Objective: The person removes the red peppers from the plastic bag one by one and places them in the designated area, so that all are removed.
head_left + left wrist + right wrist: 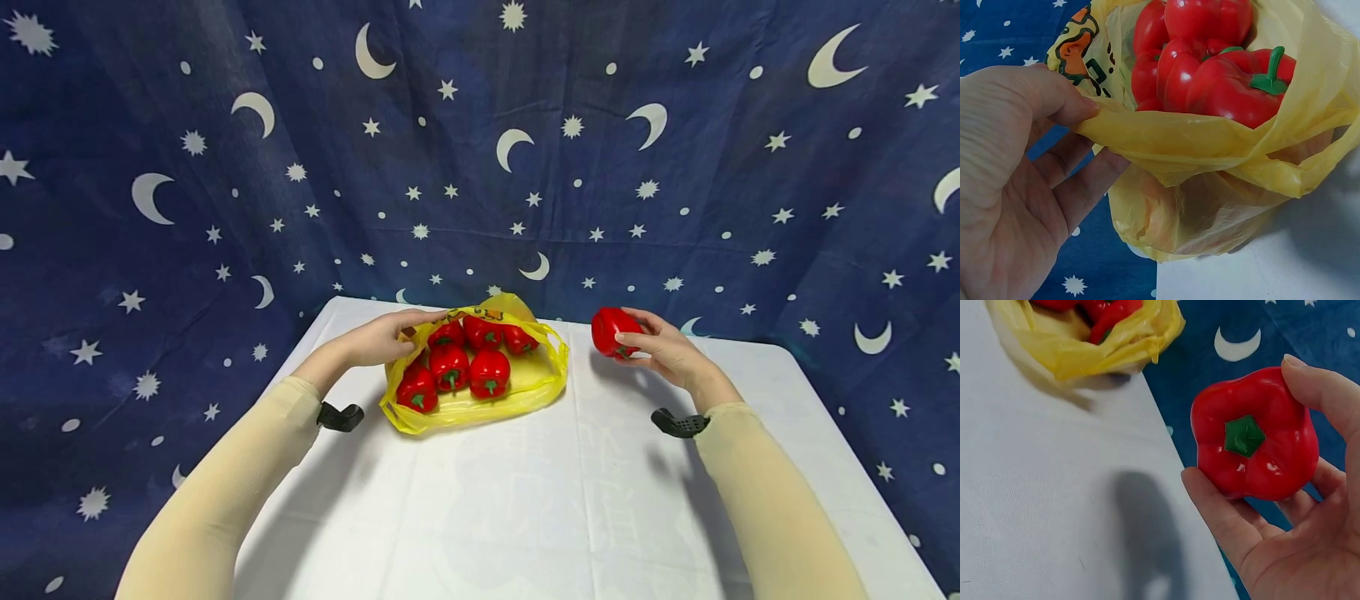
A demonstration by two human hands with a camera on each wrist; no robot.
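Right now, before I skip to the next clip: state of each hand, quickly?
Left hand: holding the yellow bag by its rim.
Right hand: holding one red pepper.

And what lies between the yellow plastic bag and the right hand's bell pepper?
In the head view, only bare white tablecloth shows between the yellow plastic bag and the held bell pepper.
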